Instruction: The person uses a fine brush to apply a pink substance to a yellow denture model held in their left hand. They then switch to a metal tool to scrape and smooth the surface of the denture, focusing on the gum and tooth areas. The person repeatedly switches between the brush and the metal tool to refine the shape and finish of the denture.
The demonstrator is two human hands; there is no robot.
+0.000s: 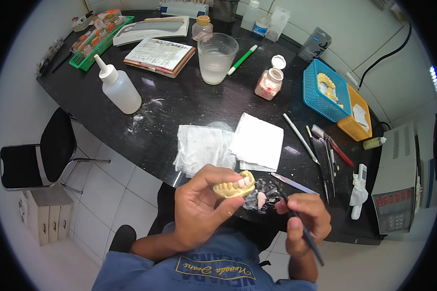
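Observation:
My left hand point(197, 206) holds a yellowish dental cast point(226, 189) between thumb and fingers, its row of teeth facing up. A couple of teeth point(244, 182) near its right end look whiter than the others. In my right hand point(307, 217) is a slim dark-handled tool point(312, 244), gripped like a pen and slanting across the fingers. Its thin tip points up and left, apart from the cast; the tip's kind is too small to tell. Between the hands, a lump of pale pink paste point(261, 200) lies on a whitish-smeared patch of the black table.
Folded white tissue point(259, 141) and a crumpled wipe point(204, 148) lie ahead of the cast. Several brushes and tools point(331, 162) lie to the right, near a blue basket point(342, 115). Farther back stand a cup point(216, 68), an open pink-powder jar point(268, 86) and a squeeze bottle point(124, 92).

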